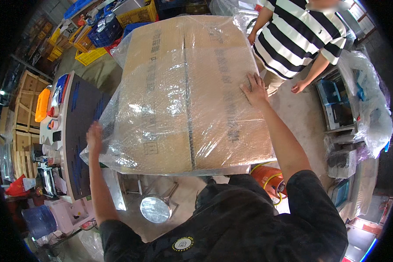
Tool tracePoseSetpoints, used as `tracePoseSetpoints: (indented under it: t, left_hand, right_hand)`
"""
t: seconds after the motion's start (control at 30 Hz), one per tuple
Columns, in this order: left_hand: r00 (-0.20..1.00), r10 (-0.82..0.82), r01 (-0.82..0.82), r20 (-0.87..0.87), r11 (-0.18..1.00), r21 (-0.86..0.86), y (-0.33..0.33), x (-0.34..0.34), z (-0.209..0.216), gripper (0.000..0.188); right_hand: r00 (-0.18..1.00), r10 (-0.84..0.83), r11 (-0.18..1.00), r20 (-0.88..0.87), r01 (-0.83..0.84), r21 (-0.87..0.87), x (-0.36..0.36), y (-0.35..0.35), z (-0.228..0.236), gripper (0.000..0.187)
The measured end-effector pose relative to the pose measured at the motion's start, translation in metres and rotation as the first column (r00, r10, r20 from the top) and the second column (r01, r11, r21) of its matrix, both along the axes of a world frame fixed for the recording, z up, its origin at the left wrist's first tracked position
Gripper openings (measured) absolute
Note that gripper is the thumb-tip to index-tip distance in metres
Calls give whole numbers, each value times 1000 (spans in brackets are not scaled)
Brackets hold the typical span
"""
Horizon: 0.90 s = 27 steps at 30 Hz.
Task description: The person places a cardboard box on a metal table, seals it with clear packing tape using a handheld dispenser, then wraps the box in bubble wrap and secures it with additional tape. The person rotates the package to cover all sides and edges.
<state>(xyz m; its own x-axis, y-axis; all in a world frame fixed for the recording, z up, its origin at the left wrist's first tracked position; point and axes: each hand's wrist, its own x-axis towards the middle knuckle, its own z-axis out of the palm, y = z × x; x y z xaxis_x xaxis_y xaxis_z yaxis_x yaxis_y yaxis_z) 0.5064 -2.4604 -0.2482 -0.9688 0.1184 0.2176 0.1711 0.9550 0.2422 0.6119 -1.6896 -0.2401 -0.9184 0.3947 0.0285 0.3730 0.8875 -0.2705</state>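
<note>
A big cardboard box (pixel 161 87), covered in clear bubble wrap (pixel 135 111), fills the middle of the view, with a dark seam down its top. My right hand (pixel 255 90) lies flat on the right part of the wrapped top, fingers spread. On the left, my left hand (pixel 94 137) is at the loose edge of the bubble wrap, which flares out from the box there. That hand is slightly blurred, and whether its fingers grip the film is not clear.
Beyond the box's right side stands a person in a striped shirt (pixel 292 35). A table (pixel 81 131) with tape rolls and tools is on the left. Near my legs are a round stool (pixel 156 208) and an orange gas cylinder (pixel 268 179). Plastic crates (pixel 135 15) stand at the back left.
</note>
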Motion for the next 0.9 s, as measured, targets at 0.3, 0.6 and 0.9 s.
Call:
tracePoseSetpoints:
  t: [0.3, 0.6, 0.9]
  left_hand:
    - [974, 55, -121, 220, 946, 299, 121, -20, 21, 54]
    - [984, 96, -131, -149, 960, -246, 233, -5, 67, 59]
    - [996, 41, -29, 81, 989, -147, 529, 53, 50, 91]
  right_hand:
    - [999, -9, 998, 51, 12, -59, 2, -3, 17, 79]
    - [998, 4, 994, 59, 3, -110, 0, -5, 17, 87]
    - [948, 26, 925, -318, -143, -353, -18, 67, 0, 84]
